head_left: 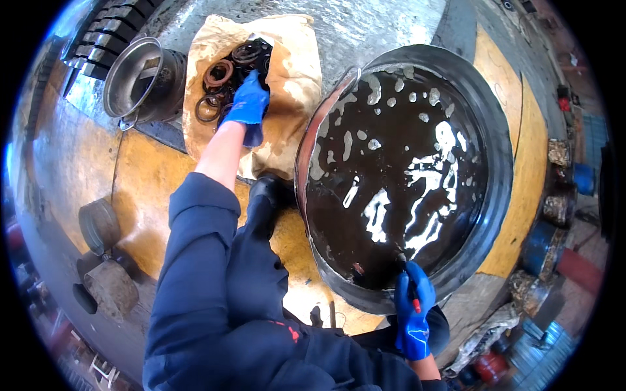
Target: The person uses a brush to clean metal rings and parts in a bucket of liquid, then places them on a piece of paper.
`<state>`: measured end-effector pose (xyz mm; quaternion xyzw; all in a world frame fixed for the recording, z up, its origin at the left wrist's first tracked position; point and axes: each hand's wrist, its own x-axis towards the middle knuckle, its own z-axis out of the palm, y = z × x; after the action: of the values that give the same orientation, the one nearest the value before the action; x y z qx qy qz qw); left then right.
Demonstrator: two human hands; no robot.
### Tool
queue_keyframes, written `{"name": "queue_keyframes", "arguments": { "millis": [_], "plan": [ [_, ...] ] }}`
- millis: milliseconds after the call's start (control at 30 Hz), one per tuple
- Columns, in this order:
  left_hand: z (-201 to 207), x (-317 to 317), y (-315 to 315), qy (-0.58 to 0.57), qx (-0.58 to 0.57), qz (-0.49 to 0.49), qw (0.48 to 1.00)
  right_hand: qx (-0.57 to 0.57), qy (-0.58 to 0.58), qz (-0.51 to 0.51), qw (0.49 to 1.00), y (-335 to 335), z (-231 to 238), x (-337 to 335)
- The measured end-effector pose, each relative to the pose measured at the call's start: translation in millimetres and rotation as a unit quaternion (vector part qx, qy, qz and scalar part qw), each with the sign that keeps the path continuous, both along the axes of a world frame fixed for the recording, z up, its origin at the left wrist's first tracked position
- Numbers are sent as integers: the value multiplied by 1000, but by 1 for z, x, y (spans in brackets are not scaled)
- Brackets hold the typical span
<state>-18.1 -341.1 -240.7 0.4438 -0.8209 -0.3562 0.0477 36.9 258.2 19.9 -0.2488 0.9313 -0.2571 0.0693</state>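
My left hand (249, 103), in a blue glove, reaches down among dark and brown rings in an open brown paper sack (297, 78). One finger points away from me over the rings; the others are hidden, so a grip cannot be made out. A reddish-brown ring (218, 73) lies left of the hand. At the near rim of a wide metal tub (499, 163), my right hand (415, 306), also gloved in blue, is closed around a slim tool with a red-and-black handle (415, 301). The tool's tip points at the dark liquid (391, 176) filling the tub.
A metal bucket (134, 78) tilts beside the sack, near a thick black ribbed part (107, 36). Two round metal tins (99, 226) stand at the left on the floor. Yellowish boards (140, 195) lie underfoot. Drums and cans (546, 247) line the right side.
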Motion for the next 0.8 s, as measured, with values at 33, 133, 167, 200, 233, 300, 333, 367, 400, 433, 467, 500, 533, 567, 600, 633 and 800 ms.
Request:
{"name": "queue_keyframes", "arguments": {
  "millis": [33, 133, 167, 200, 233, 300, 333, 367, 400, 433, 467, 500, 533, 567, 600, 633, 800],
  "plan": [
    [3, -5, 0, 29, 2, -25, 999, 2, 3, 1, 1000, -1, 0, -1],
    [12, -4, 10, 80, 9, -69, 994, 2, 15, 0, 1000, 0, -1, 1],
    [16, 6, 14, 85, -10, -83, 993, 9, 10, -7, 1000, 2, -2, 2],
    [22, 15, 12, 92, -33, -97, 990, 14, 7, -14, 1000, 3, -1, 3],
    [3, 40, -14, 88, -89, -97, 987, 11, 0, -10, 1000, 3, -3, 0],
    [-4, 76, -39, 72, 12, -61, 995, 3, -12, -29, 1000, 10, -9, 3],
    [-3, 98, -46, 67, -15, -54, 996, -8, -19, -39, 999, 13, -12, 5],
    [0, 120, -51, 64, -44, -46, 996, -22, -23, -49, 998, 12, -14, 6],
    [3, 140, -53, 39, -15, -25, 999, -17, 0, -34, 999, 5, -9, 4],
    [5, 160, -55, 14, 15, -4, 1000, -9, -4, -38, 999, 6, -8, 5],
    [2, 183, -64, -37, 14, -28, 999, -4, -9, -37, 999, 5, -8, 3],
    [4, 184, -58, -59, -1, -32, 998, 8, -11, -44, 999, 6, -7, 4],
    [7, 188, -48, -81, -16, -32, 996, 4, -23, -54, 998, 0, -3, 3],
    [11, 189, -38, -103, -32, -33, 994, 6, -18, -50, 999, 1, -4, 4],
    [20, 187, -30, -111, -31, -10, 993, 7, -10, -45, 999, 3, -4, 3],
    [26, 185, -22, -75, -52, 15, 996, 8, -3, -40, 999, 3, -6, 2],
    [32, 169, -25, -1, 24, 159, 987, 22, -5, -38, 999, 5, -8, 2]
  ]
}}
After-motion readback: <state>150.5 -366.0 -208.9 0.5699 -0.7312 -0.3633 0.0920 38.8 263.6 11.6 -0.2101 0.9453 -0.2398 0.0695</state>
